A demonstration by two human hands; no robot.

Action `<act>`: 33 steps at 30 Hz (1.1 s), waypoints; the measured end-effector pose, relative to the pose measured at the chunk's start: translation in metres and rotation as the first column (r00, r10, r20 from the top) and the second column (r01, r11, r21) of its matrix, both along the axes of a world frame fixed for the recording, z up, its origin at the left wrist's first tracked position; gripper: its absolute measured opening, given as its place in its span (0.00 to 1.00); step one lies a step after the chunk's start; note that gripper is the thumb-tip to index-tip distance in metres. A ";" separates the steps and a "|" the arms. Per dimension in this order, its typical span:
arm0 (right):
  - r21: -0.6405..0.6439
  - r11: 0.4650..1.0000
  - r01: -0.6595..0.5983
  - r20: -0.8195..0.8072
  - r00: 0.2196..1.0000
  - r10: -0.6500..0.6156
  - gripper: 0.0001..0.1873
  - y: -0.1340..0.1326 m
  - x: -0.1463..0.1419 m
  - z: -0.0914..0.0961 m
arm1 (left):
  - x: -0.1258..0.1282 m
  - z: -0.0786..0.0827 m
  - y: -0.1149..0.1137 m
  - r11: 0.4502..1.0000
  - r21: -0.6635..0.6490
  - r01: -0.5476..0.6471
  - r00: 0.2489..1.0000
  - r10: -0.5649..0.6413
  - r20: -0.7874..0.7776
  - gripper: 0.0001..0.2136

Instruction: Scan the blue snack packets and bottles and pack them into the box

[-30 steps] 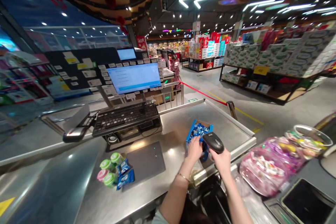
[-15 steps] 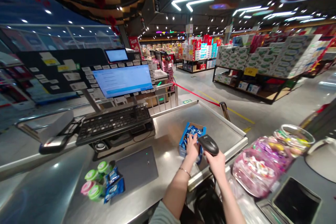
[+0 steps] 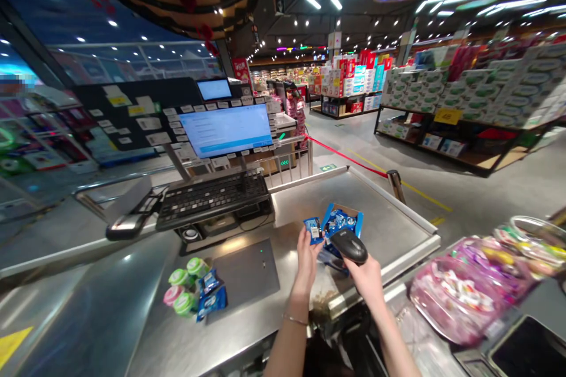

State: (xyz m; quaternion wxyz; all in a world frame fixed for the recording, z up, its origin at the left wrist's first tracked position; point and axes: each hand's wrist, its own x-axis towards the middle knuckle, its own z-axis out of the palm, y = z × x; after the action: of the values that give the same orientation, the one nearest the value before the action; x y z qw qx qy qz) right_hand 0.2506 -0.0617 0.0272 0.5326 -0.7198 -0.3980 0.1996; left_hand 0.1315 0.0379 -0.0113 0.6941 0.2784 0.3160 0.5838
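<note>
Between the fingers of my left hand (image 3: pixel 308 253) is a small blue packet (image 3: pixel 314 230), its white barcode label facing up. My right hand (image 3: pixel 368 277) is wrapped round the handle of a black barcode scanner (image 3: pixel 349 245), whose head points left toward the packet. Just behind them a blue open box (image 3: pixel 360 225) full of similar blue packets stands on the metal counter, its near side partly covered by the scanner. On the left of the counter sit several tubs with green and pink lids (image 3: pixel 180 277), beside two more blue packets (image 3: pixel 211 303).
A monitor (image 3: pixel 227 129) stands behind a black keyboard (image 3: pixel 214 197). A dark flat panel (image 3: pixel 247 277) is set into the metal counter (image 3: pixel 300 194). Pink tubs of sweets (image 3: pixel 455 288) stand at the right. A red strap (image 3: pixel 349 157) runs to a post (image 3: pixel 395 185).
My left hand has come out of the box with a blue packet and moved left. The scanner stays close to the box in my right hand. The view has turned slightly left.
</note>
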 end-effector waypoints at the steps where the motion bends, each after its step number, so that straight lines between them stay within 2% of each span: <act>1: -0.008 0.999 -0.051 0.022 0.998 0.051 0.20 0.000 -0.007 0.001 | -0.010 0.001 -0.002 1.000 -0.009 -0.023 1.000 0.023 0.013 0.25; 5: -0.085 0.969 -0.231 0.146 0.959 0.241 0.19 -0.005 -0.033 0.007 | -0.043 -0.002 -0.006 0.993 -0.040 -0.112 0.993 0.113 0.035 0.25; 9: -0.187 0.939 -0.290 0.272 0.903 0.333 0.17 -0.009 -0.051 0.014 | -0.060 -0.009 -0.007 0.990 -0.027 -0.139 0.989 0.140 0.054 0.25; 19: -0.221 0.934 -0.281 0.372 0.861 0.347 0.13 -0.014 -0.064 0.017 | -0.073 -0.009 -0.010 0.981 0.002 -0.196 0.973 0.195 -0.121 0.27; 23: -0.226 0.929 -0.293 0.362 0.860 0.360 0.13 -0.015 -0.066 0.020 | -0.076 -0.007 -0.012 0.983 0.027 -0.179 0.961 0.181 -0.208 0.29; 28: -0.186 0.940 -0.286 0.337 0.880 0.335 0.14 -0.016 -0.067 0.021 | -0.082 -0.012 -0.012 0.979 0.045 -0.201 0.953 0.206 -0.223 0.29; 30: -0.177 0.944 -0.278 0.329 0.887 0.323 0.14 -0.016 -0.067 0.020 | -0.090 -0.017 -0.012 0.963 0.081 -0.258 0.911 0.271 -0.312 0.26; 31: -0.171 0.945 -0.279 0.324 0.890 0.322 0.14 -0.016 -0.067 0.019 | -0.097 -0.020 -0.013 0.946 0.114 -0.305 0.860 0.325 -0.393 0.24; 32: -0.164 0.944 -0.285 0.320 0.890 0.324 0.14 -0.016 -0.067 0.018 | -0.106 -0.024 -0.015 0.922 0.159 -0.354 0.778 0.385 -0.496 0.22; 33: -0.157 0.944 -0.291 0.316 0.891 0.327 0.13 -0.016 -0.068 0.018 | -0.116 -0.029 -0.019 0.891 0.214 -0.399 0.658 0.441 -0.610 0.20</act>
State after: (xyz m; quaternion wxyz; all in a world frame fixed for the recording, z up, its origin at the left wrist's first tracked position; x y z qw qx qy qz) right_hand 0.1830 -0.0782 0.0450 0.3790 -0.6978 -0.5817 0.1762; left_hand 0.0150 0.0192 -0.0398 0.3797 0.4019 0.5721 0.6058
